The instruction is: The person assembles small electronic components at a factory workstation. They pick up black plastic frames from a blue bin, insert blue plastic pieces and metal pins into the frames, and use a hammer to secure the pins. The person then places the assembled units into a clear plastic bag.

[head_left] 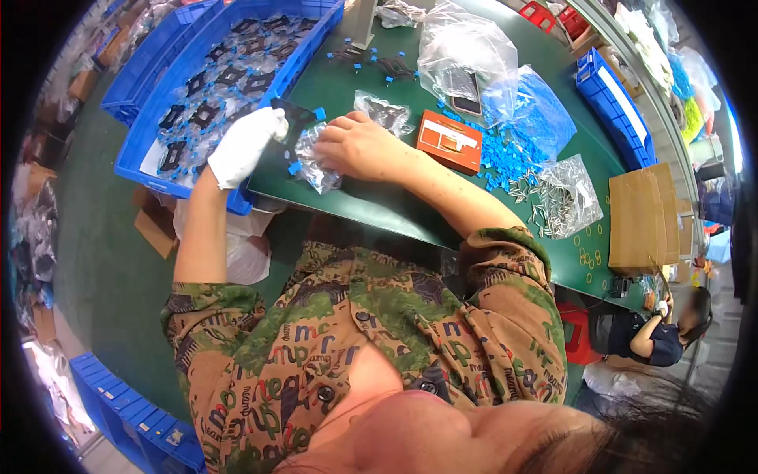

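My left hand (249, 146), in a white glove, is closed with its fingertips at a flat black part (297, 118) with blue caps on its corners. My bare right hand (359, 148) has its fingers bent over a crinkled clear plastic bag (314, 164) at the table's near edge. The fingertips press on the bag, next to the black part. How far the part sits inside the bag cannot be made out. A second clear bag (387, 114) with a dark part in it lies just beyond my right hand.
Left stands a blue crate (130, 162) of bagged black parts. On the green table (379, 212) are an orange box (450, 142), a phone (466, 99), loose blue caps (505, 158), metal screws (545, 209) and rubber bands (588, 257). Another person (651, 336) sits far right.
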`<control>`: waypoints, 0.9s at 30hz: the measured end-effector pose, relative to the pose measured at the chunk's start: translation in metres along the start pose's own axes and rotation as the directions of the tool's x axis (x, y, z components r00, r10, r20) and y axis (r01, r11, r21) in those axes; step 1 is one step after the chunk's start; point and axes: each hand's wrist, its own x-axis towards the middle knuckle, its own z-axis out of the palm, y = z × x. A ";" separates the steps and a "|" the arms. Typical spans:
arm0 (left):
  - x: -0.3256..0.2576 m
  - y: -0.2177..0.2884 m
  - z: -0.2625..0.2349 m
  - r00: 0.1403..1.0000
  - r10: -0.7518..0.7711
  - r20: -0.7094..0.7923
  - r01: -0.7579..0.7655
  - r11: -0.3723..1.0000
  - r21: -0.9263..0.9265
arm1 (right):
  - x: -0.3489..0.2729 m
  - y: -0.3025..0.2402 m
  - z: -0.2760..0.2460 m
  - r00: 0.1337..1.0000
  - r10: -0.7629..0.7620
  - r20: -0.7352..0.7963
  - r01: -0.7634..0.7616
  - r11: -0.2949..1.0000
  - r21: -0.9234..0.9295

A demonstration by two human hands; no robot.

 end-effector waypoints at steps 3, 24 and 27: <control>-0.003 -0.015 0.017 0.998 0.027 0.058 -0.040 0.971 0.238 | -0.011 -0.001 -0.009 0.997 0.073 -0.039 -0.070 0.994 0.088; 0.006 -0.036 0.044 0.998 -0.069 0.007 0.052 0.815 0.576 | -0.039 0.006 0.003 0.999 0.000 0.032 -0.009 0.965 0.261; 0.009 -0.031 0.047 0.996 -0.090 -0.027 0.088 0.792 0.604 | -0.043 0.008 0.001 0.998 0.055 -0.005 -0.048 0.907 0.417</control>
